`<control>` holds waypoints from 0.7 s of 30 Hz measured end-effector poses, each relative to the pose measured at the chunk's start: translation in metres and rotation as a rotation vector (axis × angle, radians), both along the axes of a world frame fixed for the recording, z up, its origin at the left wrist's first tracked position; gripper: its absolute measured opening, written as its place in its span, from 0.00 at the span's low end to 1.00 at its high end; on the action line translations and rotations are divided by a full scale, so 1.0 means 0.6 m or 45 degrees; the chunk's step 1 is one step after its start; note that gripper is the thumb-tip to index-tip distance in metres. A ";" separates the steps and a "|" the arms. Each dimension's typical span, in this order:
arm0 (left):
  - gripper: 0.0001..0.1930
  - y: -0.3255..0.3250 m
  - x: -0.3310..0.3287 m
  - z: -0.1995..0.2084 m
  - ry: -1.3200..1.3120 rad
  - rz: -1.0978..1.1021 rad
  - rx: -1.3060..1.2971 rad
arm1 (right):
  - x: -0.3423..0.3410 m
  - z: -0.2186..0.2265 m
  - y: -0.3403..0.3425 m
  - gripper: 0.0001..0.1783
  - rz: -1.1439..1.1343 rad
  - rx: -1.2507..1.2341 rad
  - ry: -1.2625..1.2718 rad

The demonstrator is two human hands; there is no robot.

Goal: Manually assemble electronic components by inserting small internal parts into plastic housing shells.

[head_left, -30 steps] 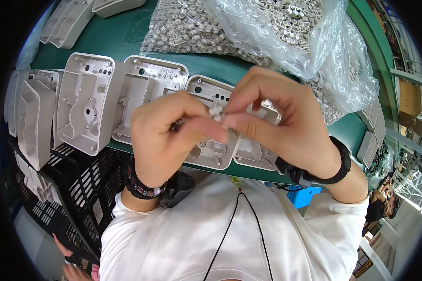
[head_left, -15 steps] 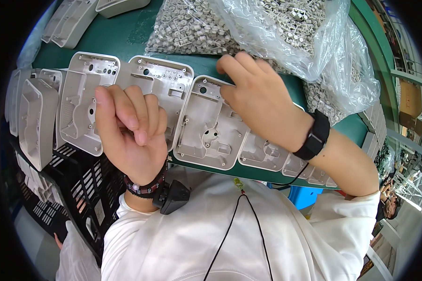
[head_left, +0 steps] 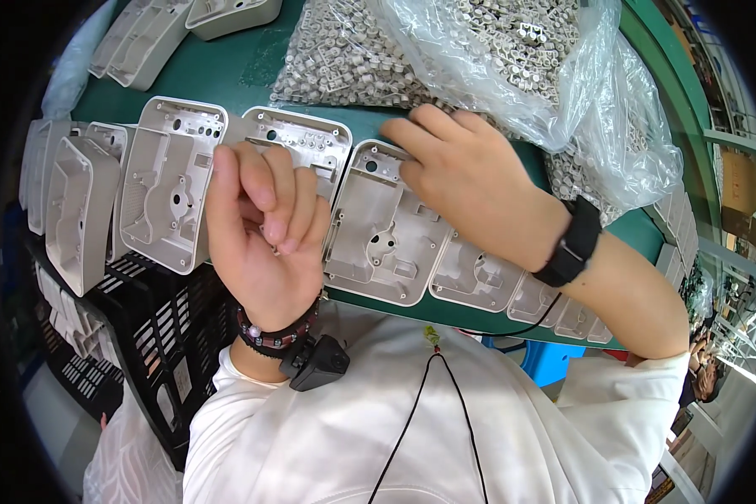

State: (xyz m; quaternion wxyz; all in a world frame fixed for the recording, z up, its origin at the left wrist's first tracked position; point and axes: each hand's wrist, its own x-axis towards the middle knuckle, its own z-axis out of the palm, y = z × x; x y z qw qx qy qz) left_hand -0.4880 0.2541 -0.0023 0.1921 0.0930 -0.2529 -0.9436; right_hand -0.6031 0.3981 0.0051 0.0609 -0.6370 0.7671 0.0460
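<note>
My left hand (head_left: pixel 269 231) is turned palm up with its fingers curled in, above two pale grey plastic housings. A tiny pale bit shows between its fingers, too small to name. One of these housings (head_left: pixel 173 185) stands left of the hand; the other housing (head_left: pixel 336 134), with a cluster of small round fittings, is partly hidden behind it. My right hand (head_left: pixel 470 181) reaches over the top right of a third open housing (head_left: pixel 382 210), back of the hand up. Its fingers are bent, and whatever they hold is hidden.
Clear plastic bags (head_left: pixel 496 67) full of small light-grey parts lie on the green table (head_left: pixel 185 63) at the back. More housings (head_left: pixel 470 273) run along the near edge to the right; others (head_left: pixel 80 206) stand at left by a black crate (head_left: pixel 155 336). Further housings (head_left: pixel 147 38) lie far left.
My left hand has shifted right, covering more of the housing behind it. The fingers of my right hand have come down a little toward the housing. The whole view has moved slightly.
</note>
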 end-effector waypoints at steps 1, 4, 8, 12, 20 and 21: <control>0.19 0.001 0.001 0.001 0.004 -0.047 0.004 | 0.000 -0.001 -0.005 0.07 -0.004 -0.003 0.002; 0.18 -0.004 0.001 -0.004 0.038 -0.067 -0.013 | 0.000 -0.005 -0.012 0.08 0.004 0.052 0.008; 0.17 0.001 0.003 -0.007 0.045 -0.101 0.005 | 0.001 -0.005 0.000 0.09 0.004 -0.039 -0.022; 0.15 0.003 -0.005 0.014 -0.265 -0.184 0.350 | 0.011 0.032 0.010 0.09 -0.083 -0.119 -0.140; 0.16 0.026 -0.005 -0.006 -0.501 -0.182 0.371 | 0.067 0.048 -0.038 0.11 -0.060 -0.803 -0.305; 0.17 0.023 0.000 -0.012 -0.394 -0.262 0.310 | 0.070 0.045 -0.041 0.11 -0.053 -0.804 -0.303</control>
